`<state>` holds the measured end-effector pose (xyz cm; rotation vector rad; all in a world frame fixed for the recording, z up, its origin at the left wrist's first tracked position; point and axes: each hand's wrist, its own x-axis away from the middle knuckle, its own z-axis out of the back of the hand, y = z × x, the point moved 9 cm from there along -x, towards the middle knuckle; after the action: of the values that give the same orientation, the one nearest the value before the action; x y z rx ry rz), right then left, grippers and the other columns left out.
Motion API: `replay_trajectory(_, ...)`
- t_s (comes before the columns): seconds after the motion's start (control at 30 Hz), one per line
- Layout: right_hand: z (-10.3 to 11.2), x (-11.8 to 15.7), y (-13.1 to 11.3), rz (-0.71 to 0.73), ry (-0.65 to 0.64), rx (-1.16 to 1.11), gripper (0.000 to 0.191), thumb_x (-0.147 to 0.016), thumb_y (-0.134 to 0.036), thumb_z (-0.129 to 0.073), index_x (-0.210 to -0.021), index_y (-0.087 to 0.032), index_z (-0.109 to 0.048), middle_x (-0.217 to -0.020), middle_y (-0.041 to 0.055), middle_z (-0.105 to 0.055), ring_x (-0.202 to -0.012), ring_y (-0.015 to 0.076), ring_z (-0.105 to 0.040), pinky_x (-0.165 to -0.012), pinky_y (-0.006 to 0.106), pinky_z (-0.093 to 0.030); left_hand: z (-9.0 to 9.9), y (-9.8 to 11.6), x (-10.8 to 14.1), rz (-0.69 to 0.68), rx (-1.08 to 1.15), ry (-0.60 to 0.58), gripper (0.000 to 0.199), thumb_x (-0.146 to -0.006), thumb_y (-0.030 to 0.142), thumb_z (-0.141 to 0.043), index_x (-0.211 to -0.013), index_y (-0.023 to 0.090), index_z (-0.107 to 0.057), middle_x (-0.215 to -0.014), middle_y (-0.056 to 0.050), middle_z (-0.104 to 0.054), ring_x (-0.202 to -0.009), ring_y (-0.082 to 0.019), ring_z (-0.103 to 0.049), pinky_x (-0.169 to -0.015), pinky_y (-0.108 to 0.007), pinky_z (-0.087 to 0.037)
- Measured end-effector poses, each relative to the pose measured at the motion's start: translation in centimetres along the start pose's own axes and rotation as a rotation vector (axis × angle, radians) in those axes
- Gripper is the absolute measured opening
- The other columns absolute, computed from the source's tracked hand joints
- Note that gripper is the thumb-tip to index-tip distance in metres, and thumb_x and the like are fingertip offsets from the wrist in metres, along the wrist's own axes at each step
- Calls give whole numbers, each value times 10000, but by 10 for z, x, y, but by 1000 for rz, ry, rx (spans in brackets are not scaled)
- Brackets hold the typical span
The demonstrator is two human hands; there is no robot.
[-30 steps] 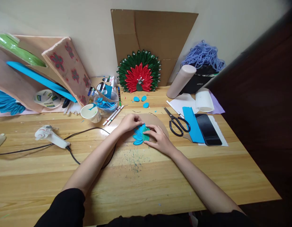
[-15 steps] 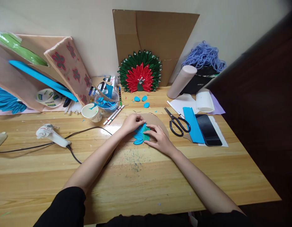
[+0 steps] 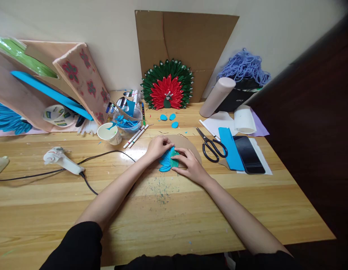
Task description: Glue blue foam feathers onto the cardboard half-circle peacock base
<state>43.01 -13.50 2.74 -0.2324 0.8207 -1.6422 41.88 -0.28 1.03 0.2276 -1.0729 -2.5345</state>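
A rounded piece of brown cardboard (image 3: 187,144) lies on the wooden table, with a fan of blue petals (image 3: 164,160) on it. A green oval piece (image 3: 174,160) sits at the right side of the fan. My left hand (image 3: 159,147) reaches in from the left, its fingertips pressed together at the top of the blue petals. From the right, my right hand (image 3: 190,165) curls its fingers around the green piece, with fingertips touching its edge. Part of the petals is hidden under the hands.
Black scissors (image 3: 211,144), a blue strip (image 3: 230,149) and a phone (image 3: 248,154) lie on the right. A white glue gun (image 3: 62,161) with its cable is at left. Behind stand a paper cup (image 3: 109,134), a tub of scraps (image 3: 127,122) and a red-green feathered craft (image 3: 167,86).
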Motion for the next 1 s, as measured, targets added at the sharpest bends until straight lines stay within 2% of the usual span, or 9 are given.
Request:
replay_trajectory(0.43,-1,0,0,-10,-14,-19,323,-766,-318,-628,-1080,-262,-576,-1229,86,-472,-1134,252,-456,-953,455,-414,1,0,-1,-58,3,0,207,-764,335,-598,-725,149,-680,-755,-57,-674,-736,-178,-585,-631,-262,-412)
replay_trajectory(1.0,-2,-1,2,-16,-35,-16,305,-763,-313,-632,-1056,-245,-584,-1206,92,-484,-1123,251,-460,-947,447,-413,2,-1,-1,-36,16,-11,209,-744,339,-610,-749,143,-684,-732,-45,-652,-682,-155,-557,-576,-240,-386)
